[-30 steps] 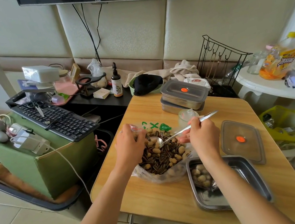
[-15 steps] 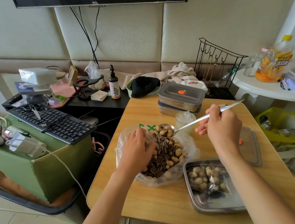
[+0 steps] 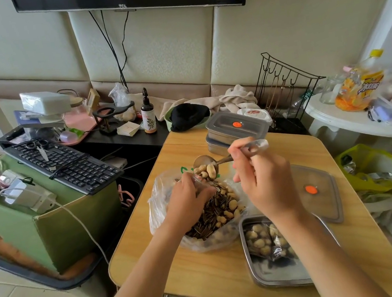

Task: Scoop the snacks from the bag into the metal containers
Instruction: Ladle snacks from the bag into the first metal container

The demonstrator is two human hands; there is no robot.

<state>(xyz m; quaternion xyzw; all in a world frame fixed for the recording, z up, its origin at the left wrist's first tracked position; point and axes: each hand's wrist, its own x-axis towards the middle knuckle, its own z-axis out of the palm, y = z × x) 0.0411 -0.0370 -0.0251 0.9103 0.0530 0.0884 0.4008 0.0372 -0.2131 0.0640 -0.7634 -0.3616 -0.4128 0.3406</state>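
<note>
Snacks (image 3: 216, 212), a mix of striped seeds and pale peanuts, lie in a clear plastic bag (image 3: 156, 206) at the middle of the wooden table (image 3: 211, 275). The left hand (image 3: 188, 199) grips the bag's far-left rim, fingers curled on the plastic, keeping the mouth open. The right hand (image 3: 262, 178) pinches the handle of a metal spoon (image 3: 205, 166), whose bowl hangs over the far edge of the bag, heaped with peanuts. The open metal container (image 3: 275, 275) sits just beside the bag on its near right and already holds some nuts; the right forearm crosses above it. Its lid (image 3: 319, 192) lies to the right, and two closed containers (image 3: 235, 126) are stacked at the far side. Risk assessment: the load is piled above the spoon's rim, so any tilt or jolt during the carry toward the near right would likely roll peanuts onto the table. The bag is limp; a slackened grip may let its wall sag and spill.
</note>
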